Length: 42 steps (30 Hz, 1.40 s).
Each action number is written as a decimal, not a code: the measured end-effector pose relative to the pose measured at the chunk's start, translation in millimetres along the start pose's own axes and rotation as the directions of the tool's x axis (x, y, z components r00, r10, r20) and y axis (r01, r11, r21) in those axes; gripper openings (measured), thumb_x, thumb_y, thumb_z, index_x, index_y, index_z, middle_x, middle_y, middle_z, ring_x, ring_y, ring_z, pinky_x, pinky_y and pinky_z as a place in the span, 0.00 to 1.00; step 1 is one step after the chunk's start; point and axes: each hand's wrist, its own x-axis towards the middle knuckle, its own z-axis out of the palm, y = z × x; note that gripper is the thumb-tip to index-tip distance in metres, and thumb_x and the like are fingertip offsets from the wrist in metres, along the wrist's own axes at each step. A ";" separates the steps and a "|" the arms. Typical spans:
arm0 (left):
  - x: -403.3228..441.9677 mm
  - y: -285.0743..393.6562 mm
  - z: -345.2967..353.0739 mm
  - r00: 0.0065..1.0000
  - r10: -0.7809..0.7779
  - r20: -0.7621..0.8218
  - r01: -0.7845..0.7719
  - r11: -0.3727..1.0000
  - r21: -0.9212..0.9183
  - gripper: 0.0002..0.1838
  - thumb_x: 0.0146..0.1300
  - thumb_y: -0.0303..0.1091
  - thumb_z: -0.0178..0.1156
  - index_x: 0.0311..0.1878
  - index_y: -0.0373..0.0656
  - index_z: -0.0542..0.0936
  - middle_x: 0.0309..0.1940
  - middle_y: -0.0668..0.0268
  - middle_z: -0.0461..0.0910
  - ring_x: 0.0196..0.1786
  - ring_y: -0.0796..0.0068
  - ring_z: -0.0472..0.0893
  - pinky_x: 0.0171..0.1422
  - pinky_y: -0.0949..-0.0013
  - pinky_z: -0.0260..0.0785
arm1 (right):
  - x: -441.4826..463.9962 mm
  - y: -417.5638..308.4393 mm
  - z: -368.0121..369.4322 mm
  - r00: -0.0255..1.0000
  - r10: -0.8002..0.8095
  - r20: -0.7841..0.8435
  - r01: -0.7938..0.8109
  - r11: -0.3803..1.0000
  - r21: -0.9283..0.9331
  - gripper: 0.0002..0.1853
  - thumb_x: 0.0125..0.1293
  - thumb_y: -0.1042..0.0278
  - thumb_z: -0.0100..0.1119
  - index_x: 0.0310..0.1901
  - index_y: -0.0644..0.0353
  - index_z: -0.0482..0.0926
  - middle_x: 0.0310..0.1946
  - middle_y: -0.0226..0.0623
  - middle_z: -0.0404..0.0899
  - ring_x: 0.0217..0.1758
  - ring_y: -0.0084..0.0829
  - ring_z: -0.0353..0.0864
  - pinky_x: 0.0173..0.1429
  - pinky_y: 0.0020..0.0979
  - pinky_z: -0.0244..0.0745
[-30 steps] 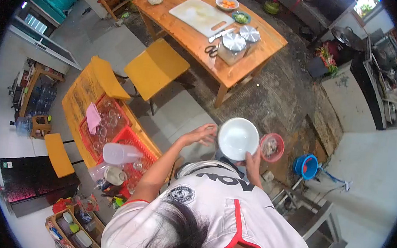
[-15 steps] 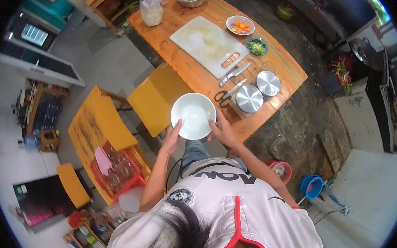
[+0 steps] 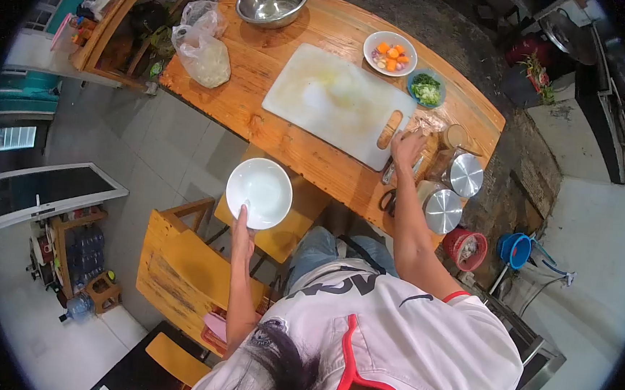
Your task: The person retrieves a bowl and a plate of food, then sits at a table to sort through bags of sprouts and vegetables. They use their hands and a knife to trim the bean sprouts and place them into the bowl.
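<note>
A white bowl [image 3: 259, 193] is tilted so that its inside faces me, off the near side of the table. My left hand [image 3: 243, 237] grips its lower rim, thumb over the inside. My right hand [image 3: 408, 149] is over the table beside the handle slot of the white cutting board [image 3: 326, 98]. Its fingers look stretched out, with nothing visible in them. Under that wrist a knife [image 3: 389, 176] is partly hidden. Black-handled scissors [image 3: 388, 201] lie close to the forearm. Two jars with silver lids [image 3: 466, 174] stand to the right.
On the wooden table [image 3: 242, 110] are a steel basin [image 3: 271, 2], a plastic bag [image 3: 205, 57], a bowl of orange pieces [image 3: 390, 53], a small bowl of chopped greens [image 3: 426, 89] and a glass [image 3: 455, 137]. A yellow chair [image 3: 285, 229] stands at its near side.
My right hand has let go of the bowl and reached forward to the cutting board's handle end. My left hand alone holds the bowl, now farther left. The view has shifted.
</note>
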 end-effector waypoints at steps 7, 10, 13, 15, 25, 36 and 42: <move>5.8 -11.7 0.6 0.999 -0.040 -0.028 0.039 0.998 -0.056 0.27 0.69 0.48 0.55 0.62 0.38 0.67 0.52 0.60 0.77 0.50 0.70 0.80 0.44 0.71 0.77 | 8.3 24.9 17.6 0.956 0.004 0.295 -0.023 0.998 0.060 0.18 0.54 0.68 0.61 0.43 0.70 0.74 0.38 0.57 0.79 0.43 0.56 0.78 0.48 0.47 0.72; -7.0 -10.6 14.4 0.999 -0.054 -0.010 0.053 0.997 -0.052 0.27 0.71 0.45 0.52 0.65 0.36 0.63 0.56 0.58 0.74 0.56 0.66 0.78 0.56 0.64 0.75 | 2.9 14.9 13.5 0.980 -0.047 0.194 0.027 0.994 0.104 0.19 0.54 0.68 0.63 0.44 0.71 0.73 0.38 0.58 0.78 0.42 0.56 0.78 0.47 0.47 0.72; -14.0 -12.9 24.0 0.997 -0.075 0.004 0.075 0.997 -0.031 0.28 0.71 0.46 0.52 0.65 0.36 0.64 0.56 0.58 0.74 0.56 0.66 0.78 0.56 0.64 0.75 | 5.9 4.9 3.9 0.958 -0.037 0.283 0.014 0.996 0.083 0.21 0.55 0.68 0.64 0.46 0.72 0.70 0.42 0.61 0.75 0.48 0.57 0.76 0.51 0.48 0.72; -18.7 -19.5 26.9 0.995 -0.093 0.030 0.094 0.994 -0.049 0.28 0.70 0.46 0.53 0.65 0.37 0.64 0.56 0.58 0.74 0.55 0.67 0.78 0.54 0.65 0.75 | 12.0 3.7 5.4 0.950 -0.026 0.311 0.010 0.999 0.054 0.21 0.54 0.68 0.64 0.46 0.71 0.70 0.42 0.61 0.75 0.48 0.57 0.77 0.51 0.47 0.72; -28.9 -44.7 26.5 0.989 -0.146 -0.005 0.145 0.986 -0.087 0.28 0.70 0.45 0.53 0.65 0.36 0.63 0.55 0.58 0.75 0.54 0.65 0.79 0.52 0.62 0.76 | -5.4 -6.0 4.0 0.963 0.074 0.260 -0.090 0.995 0.052 0.24 0.48 0.66 0.70 0.42 0.71 0.70 0.38 0.59 0.78 0.43 0.57 0.80 0.48 0.47 0.74; -28.0 -41.1 12.9 0.992 -0.103 -0.077 0.096 0.992 -0.085 0.26 0.70 0.45 0.53 0.64 0.37 0.65 0.53 0.58 0.75 0.51 0.68 0.79 0.48 0.68 0.75 | -19.0 14.5 26.1 0.558 0.086 0.825 -0.830 0.066 0.554 0.15 0.67 0.58 0.54 0.43 0.62 0.70 0.31 0.34 0.76 0.30 0.26 0.73 0.34 0.35 0.70; -22.3 -43.2 16.5 0.989 -0.100 -0.107 0.087 0.989 -0.119 0.26 0.70 0.45 0.54 0.62 0.36 0.66 0.51 0.59 0.75 0.46 0.70 0.78 0.45 0.69 0.71 | -27.3 -14.2 12.2 0.595 -0.023 0.803 -0.803 0.020 0.595 0.25 0.67 0.39 0.54 0.36 0.59 0.70 0.29 0.39 0.78 0.31 0.29 0.80 0.36 0.29 0.80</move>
